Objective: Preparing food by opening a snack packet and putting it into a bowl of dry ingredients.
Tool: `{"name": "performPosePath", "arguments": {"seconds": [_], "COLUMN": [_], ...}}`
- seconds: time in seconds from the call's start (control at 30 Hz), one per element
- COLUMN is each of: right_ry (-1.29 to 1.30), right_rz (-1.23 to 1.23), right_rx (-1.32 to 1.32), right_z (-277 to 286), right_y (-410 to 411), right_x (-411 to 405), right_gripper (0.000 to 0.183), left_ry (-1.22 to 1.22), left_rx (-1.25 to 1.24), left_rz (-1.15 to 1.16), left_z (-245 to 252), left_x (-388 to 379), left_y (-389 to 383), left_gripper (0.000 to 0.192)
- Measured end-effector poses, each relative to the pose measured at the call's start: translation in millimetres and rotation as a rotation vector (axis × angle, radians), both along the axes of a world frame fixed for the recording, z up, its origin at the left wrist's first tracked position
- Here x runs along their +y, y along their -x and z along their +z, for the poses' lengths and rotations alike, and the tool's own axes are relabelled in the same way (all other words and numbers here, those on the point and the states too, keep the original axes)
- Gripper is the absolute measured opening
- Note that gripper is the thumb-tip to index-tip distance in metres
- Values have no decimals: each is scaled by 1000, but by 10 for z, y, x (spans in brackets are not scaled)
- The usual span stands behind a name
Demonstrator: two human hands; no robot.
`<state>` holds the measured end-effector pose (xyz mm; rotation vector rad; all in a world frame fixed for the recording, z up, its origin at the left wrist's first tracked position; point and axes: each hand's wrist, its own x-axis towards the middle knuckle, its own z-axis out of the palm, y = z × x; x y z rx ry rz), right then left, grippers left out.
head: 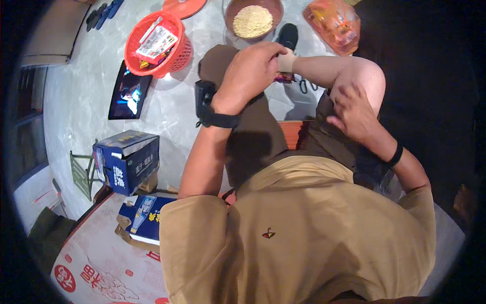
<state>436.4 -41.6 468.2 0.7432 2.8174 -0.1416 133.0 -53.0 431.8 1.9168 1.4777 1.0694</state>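
Observation:
My left hand [250, 72], with a dark strap on its wrist, is over my left knee with its fingers bent to the right. Its fingertips are partly hidden, so I cannot tell whether they grip anything. Just below them shows a small dark red and purple packet [284, 78]; whether the hand touches it is unclear. My right hand [351, 112], slightly blurred, lies over my bare right knee [366, 79] with fingers apart and nothing in them. Between my legs the dark handles of scissors [305, 85] show against the floor.
A red plastic basket [184, 53] with packets stands left, beside a tablet with a lit screen [129, 91]. Ahead are a brown bowl of pale yellow grains [252, 22] and an orange plastic bag [336, 28]. Blue cardboard boxes [131, 163] sit near a green folding stool [81, 173].

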Motion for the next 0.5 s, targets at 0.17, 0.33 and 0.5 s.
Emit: {"name": "performPosePath", "arguments": {"seconds": [0.17, 0.33, 0.5], "right_ry": [-32, 81, 199], "right_rz": [-29, 73, 97], "right_rx": [72, 37, -2], "right_z": [19, 60, -37], "right_y": [-5, 18, -5], "right_x": [9, -248, -237], "right_gripper": [33, 33, 31], "left_ry": [32, 60, 67], "left_rx": [22, 34, 52], "left_rz": [27, 36, 51], "left_z": [-13, 46, 36], "left_x": [-31, -67, -69], "left_y": [35, 70, 96], "left_gripper": [24, 23, 23]}}
